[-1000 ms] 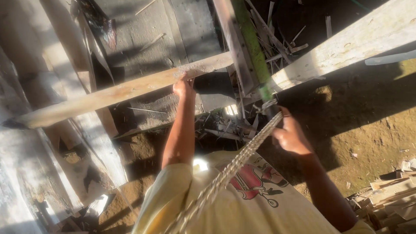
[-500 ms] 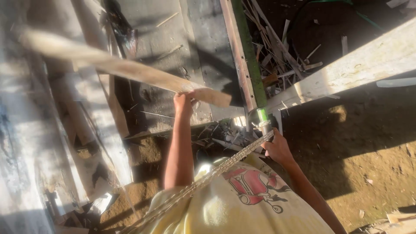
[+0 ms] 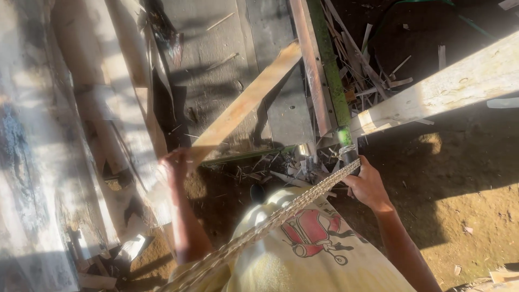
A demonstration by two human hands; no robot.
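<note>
While your left hand point(image 3: 174, 164) is clamped on the near end of the long pale wooden plank point(image 3: 246, 103) angled over the grey worktop point(image 3: 216, 81), your right hand point(image 3: 366, 184) grips the green-handled tool point(image 3: 331, 81), so next steady the plank.

The wooden plank point(image 3: 246, 103) in the upper middle of the frame is showing a pale orange-tan colour in the sun, and the long bar point(image 3: 327, 65) beside it is looking green. The twisted rope point(image 3: 281, 216) crossing the lower middle is appearing light beige, lying over a pale yellow shirt point(image 3: 303, 254) that is carrying a red printed picture with black outlines. The ground point(image 3: 465, 194) at the lower right is looking brown.
</note>
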